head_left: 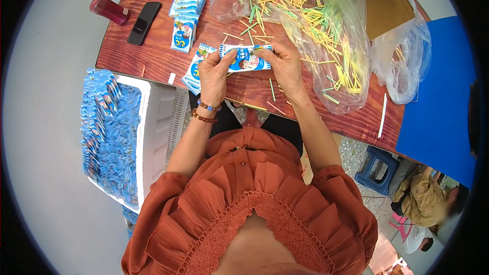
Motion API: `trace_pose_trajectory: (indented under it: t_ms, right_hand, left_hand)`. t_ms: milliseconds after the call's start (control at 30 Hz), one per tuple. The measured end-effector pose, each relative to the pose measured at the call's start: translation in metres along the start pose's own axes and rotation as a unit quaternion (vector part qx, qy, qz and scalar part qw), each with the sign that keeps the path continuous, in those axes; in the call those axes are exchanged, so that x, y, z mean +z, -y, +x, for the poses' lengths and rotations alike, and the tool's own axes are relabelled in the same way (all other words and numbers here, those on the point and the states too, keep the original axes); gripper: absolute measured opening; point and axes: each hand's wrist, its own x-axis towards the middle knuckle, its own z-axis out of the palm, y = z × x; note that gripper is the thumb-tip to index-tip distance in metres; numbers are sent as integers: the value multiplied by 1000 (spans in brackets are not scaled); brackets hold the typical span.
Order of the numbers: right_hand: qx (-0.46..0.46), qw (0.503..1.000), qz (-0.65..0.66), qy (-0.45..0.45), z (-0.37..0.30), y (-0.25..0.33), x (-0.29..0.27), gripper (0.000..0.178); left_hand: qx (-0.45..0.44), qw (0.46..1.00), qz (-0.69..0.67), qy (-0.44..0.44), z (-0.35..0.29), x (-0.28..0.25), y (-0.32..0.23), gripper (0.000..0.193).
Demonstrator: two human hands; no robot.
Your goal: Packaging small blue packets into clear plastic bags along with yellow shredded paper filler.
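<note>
Between my two hands, above the near edge of the table, a blue and white printed packet (246, 63) is stretched out flat. My left hand (216, 74) pinches its left end, thumb on top. The right end is gripped by my right hand (286, 68), its thumb pressed on the face. Just beside my left hand lie similar packets (194, 71), partly covered by it. Another small stack of packets (184, 31) rests farther back on the left. Thin coloured sticks (272, 89) lie loose on the wood around my hands.
A clear plastic bag (346, 61) spills many yellow, green and pink sticks. A phone (144, 23) and a red bottle (109, 10) sit at the left. Left of the table, a white foam box (144, 137) is full of blue packets. People sit at lower right near a blue stool (377, 170).
</note>
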Motion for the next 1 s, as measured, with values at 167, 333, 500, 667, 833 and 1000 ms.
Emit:
trace_pose_trajectory:
  t_ms: [167,333,500,667,833,1000]
  right_hand:
    - [-16,999,-16,-24,-2,11,-1,16]
    - [-98,994,-20,-31,-3,23,-22,17]
    - [-122,968,-188,115,-11,31,-18,21]
    - [-181,930,-254,195,-3,21,-30,31]
    - [-220,879,-345,247,-1,21,-33,31]
    - [-241,850,-410,228,-2,22,-43,29]
  left_hand:
    - [-57,996,-67,-11,4,4,3,17]
    - [-106,991,-87,-9,5,11,-5,25]
    - [-87,989,-115,9,4,11,3,21]
    - [-124,985,-119,12,-2,20,-1,18]
    - [-133,987,-77,35,-5,18,6,18]
    - [-85,996,26,21,-7,18,17,23]
